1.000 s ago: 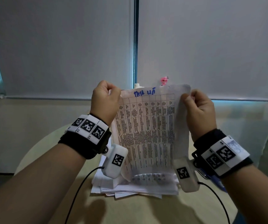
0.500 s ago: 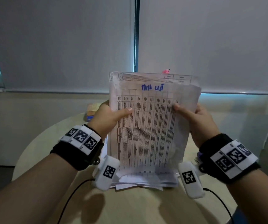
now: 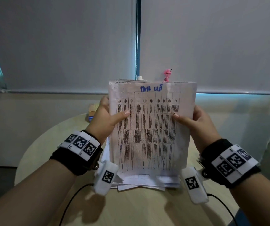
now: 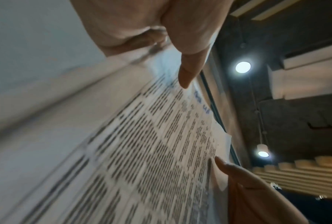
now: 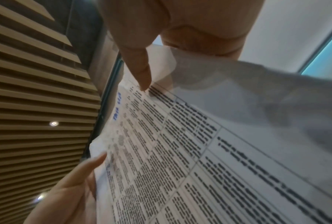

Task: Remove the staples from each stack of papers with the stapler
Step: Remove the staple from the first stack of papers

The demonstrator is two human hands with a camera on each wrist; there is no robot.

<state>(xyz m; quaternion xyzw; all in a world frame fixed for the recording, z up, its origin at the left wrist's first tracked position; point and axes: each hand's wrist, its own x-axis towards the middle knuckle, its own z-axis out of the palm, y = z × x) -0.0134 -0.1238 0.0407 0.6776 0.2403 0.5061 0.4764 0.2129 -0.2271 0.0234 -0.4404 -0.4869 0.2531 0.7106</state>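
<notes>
I hold a stack of printed table sheets [image 3: 149, 128] upright above the table, blue handwriting at its top. My left hand [image 3: 105, 117] grips its left edge, thumb across the front page. My right hand [image 3: 194, 123] grips the right edge the same way. The left wrist view shows the left thumb [image 4: 188, 72] pressed on the page [image 4: 142, 151]. In the right wrist view the right thumb [image 5: 140, 72] pinches the sheets [image 5: 180, 151]. More loose papers [image 3: 147, 181] lie flat on the table beneath the held stack. No stapler is in view.
A round pale wooden table [image 3: 139, 207] lies under my arms. A small box [image 3: 92, 112] sits at its far left edge. A pink flower [image 3: 167, 73] and a white cap [image 3: 140, 78] peek over the papers. Grey blinds [image 3: 66, 43] fill the background.
Both hands slid from the top corners down to the middle of the stack's side edges. The sheets, bent and fanned before, now stand squared and upright.
</notes>
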